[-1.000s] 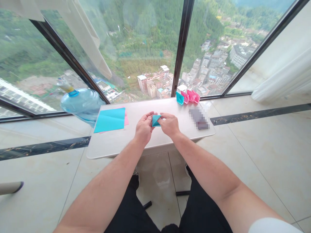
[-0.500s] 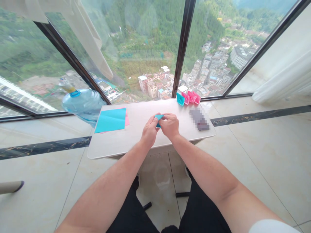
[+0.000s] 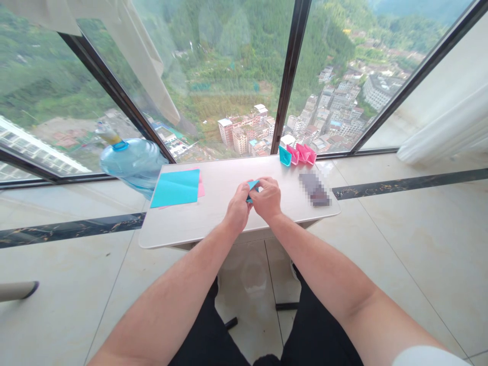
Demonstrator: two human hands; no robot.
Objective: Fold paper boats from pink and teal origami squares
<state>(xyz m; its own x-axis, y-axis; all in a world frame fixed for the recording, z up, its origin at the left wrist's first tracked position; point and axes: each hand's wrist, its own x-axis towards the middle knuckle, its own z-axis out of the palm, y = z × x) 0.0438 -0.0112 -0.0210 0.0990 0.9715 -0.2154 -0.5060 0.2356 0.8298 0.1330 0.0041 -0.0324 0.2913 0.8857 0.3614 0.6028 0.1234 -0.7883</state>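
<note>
Between my two hands is a small folded piece of blue paper [image 3: 253,185], held just above the table's near edge. My left hand [image 3: 239,205] pinches its left side, thumb on top. The fingers of my right hand [image 3: 268,197] close on its right side and cover part of it. A dark gap shows between the paper's layers, so it looks partly opened out. At the table's far right edge stand a folded blue paper boat [image 3: 284,156] and several pink paper boats [image 3: 304,153] in a row.
Flat blue sheets [image 3: 176,188] lie over pink paper [image 3: 201,187] on the left of the white table [image 3: 213,218]. A blurred-out dark phone-like object [image 3: 314,189] lies at the right. A large water bottle [image 3: 133,162] stands beside the table, near the windows.
The folded blue paper has been tilted and spread, and a dark opening now shows in it. My fingers have shifted slightly around it. The view has moved a little.
</note>
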